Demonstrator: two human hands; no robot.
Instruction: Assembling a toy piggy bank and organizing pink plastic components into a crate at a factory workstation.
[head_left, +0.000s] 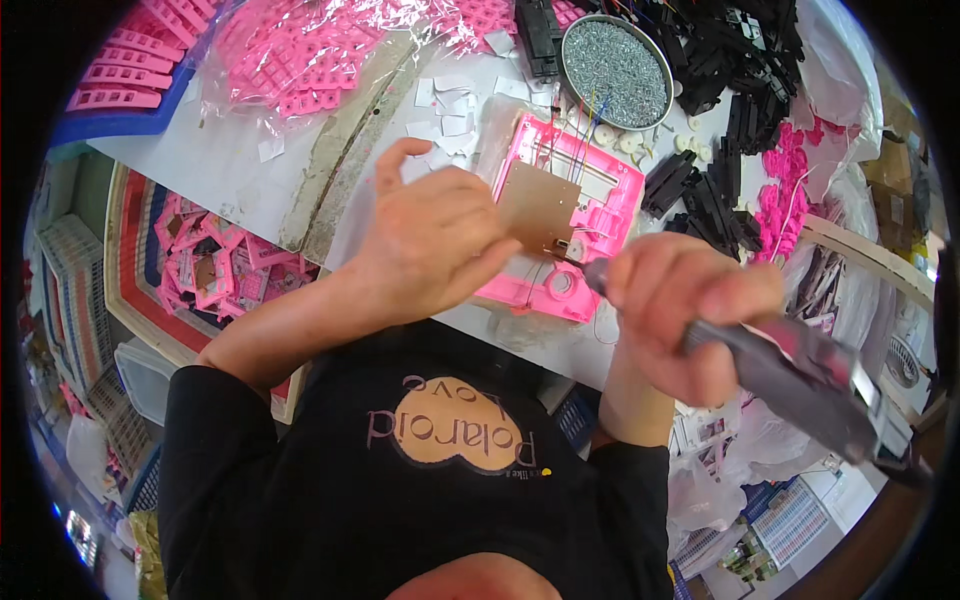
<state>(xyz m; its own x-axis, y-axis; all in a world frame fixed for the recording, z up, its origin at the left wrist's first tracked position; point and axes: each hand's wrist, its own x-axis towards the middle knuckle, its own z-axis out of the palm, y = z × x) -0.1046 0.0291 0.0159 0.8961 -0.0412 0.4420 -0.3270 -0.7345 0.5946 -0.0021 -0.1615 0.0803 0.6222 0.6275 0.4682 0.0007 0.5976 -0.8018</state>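
A pink plastic housing (622, 182) lies on the white table in front of me, with a flat brown board (538, 205) set in it. Thin coloured wires (598, 115) run out from its far side. My right hand (690, 310) is wrapped round a dark power screwdriver (800, 385). The screwdriver's tip points at the board's near right corner, by a small metal part; whether it touches a screw is too small to tell. At the board's left edge, my left hand (435, 240) has its index finger lifted and its thumb stretched toward the housing, with nothing visibly held.
A round tin of screws (617, 72) stands behind the housing. Black plastic parts (740, 130) are heaped at the far right, and bagged pink parts (310, 55) at the far left. White paper pieces (452, 110) lie scattered between. A basket of pink pieces (205, 260) is at the left.
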